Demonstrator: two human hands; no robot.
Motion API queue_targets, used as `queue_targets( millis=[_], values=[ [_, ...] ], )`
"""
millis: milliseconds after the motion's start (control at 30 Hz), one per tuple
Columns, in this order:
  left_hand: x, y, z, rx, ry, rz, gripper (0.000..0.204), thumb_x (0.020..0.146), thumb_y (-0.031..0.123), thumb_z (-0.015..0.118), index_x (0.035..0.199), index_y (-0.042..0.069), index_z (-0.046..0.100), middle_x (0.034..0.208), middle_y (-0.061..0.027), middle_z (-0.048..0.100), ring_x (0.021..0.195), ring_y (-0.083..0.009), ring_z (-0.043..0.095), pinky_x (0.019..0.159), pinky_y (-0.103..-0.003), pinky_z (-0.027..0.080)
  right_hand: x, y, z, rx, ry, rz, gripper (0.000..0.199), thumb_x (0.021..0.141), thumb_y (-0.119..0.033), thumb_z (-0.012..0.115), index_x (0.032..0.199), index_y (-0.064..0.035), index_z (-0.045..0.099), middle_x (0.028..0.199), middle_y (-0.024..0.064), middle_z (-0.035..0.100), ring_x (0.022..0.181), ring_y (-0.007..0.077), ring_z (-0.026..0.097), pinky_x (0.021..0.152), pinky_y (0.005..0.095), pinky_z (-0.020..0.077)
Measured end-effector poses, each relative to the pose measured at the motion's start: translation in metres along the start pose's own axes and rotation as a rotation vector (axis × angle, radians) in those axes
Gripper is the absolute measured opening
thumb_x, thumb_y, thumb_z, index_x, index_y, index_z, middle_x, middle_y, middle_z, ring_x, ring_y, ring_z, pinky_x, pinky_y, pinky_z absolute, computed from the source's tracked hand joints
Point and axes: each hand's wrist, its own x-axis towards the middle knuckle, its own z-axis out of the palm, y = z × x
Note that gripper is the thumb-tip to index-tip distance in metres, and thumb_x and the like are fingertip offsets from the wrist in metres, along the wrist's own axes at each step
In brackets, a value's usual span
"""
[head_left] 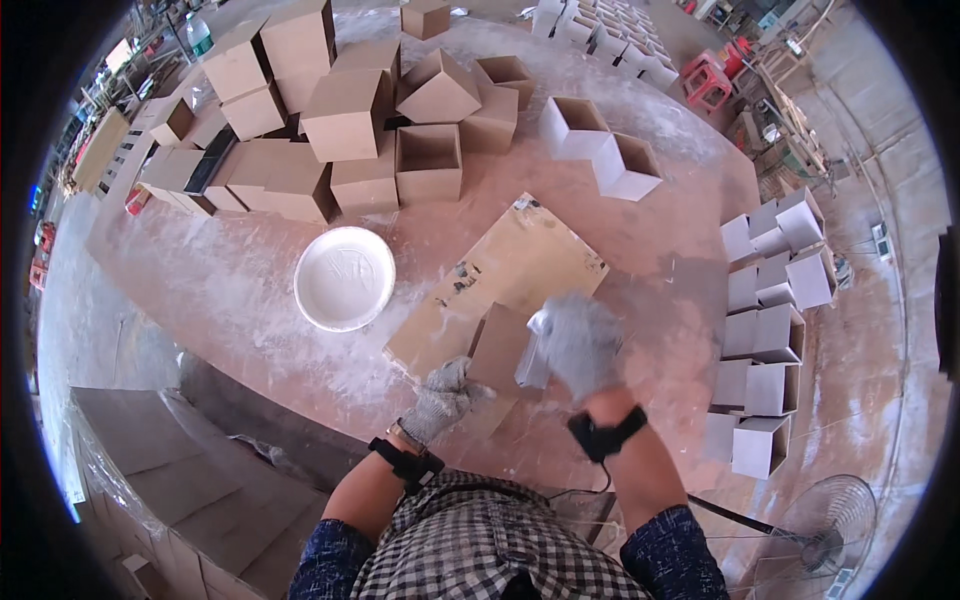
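A small brown box (499, 345) stands tilted on the near end of a worn tan board (540, 250). My left hand (438, 402), in a grey knit glove, is closed on the box's lower left edge. My right hand (580, 345), also gloved, is smeared by motion at the right side of the box. From its fingers juts a flat grey blade (532, 367), which looks like a scraper, close against the box. A round white basin (344, 232) with white paste in it sits left of the board.
Brown boxes (340, 115) are stacked across the back left of the powdery table (250, 290). Two white-coated boxes (625, 170) sit at the back right. White boxes (765, 335) line the right side, near a fan (822, 535). A large carton (200, 470) stands lower left.
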Motion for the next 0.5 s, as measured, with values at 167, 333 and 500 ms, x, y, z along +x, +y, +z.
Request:
queue_targets(
  millis=[167, 333, 500],
  values=[
    [-0.005, -0.003, -0.001, 0.389, 0.159, 0.320, 0.035, 0.079, -0.006, 0.062, 0.113, 0.003, 0.059, 0.103, -0.0063, 0.063, 0.098, -0.0155, 0.064, 0.073, -0.030, 0.052, -0.066, -0.051, 0.002, -0.092, 0.164, -0.219, 0.011, 0.074, -0.021, 0.060, 0.081, -0.0127, 0.061, 0.087, 0.0127, 0.062, 0.070, 0.0306, 0.060, 0.054, 0.0454, 0.0456],
    [-0.003, -0.010, -0.001, -0.599, -0.061, -0.034, 0.032, 0.080, 0.000, 0.063, 0.112, 0.005, 0.060, 0.105, -0.0093, 0.063, 0.102, -0.0226, 0.062, 0.084, -0.036, 0.049, -0.005, -0.012, 0.022, -0.070, 0.271, -0.108, 0.020, 0.074, -0.020, 0.061, 0.092, -0.0133, 0.063, 0.086, 0.0094, 0.057, 0.075, 0.0301, 0.058, 0.069, 0.0498, 0.0446],
    [0.000, -0.005, -0.002, 0.167, 0.057, 0.087, 0.033, 0.079, 0.010, 0.072, 0.109, 0.006, 0.061, 0.103, -0.0139, 0.062, 0.098, -0.0316, 0.060, 0.083, -0.038, 0.049, -0.059, -0.066, 0.014, -0.421, 0.285, -0.210, 0.021, 0.077, -0.018, 0.057, 0.098, -0.0146, 0.063, 0.089, 0.0081, 0.056, 0.078, 0.0288, 0.057, 0.073, 0.0474, 0.0443]
  ],
)
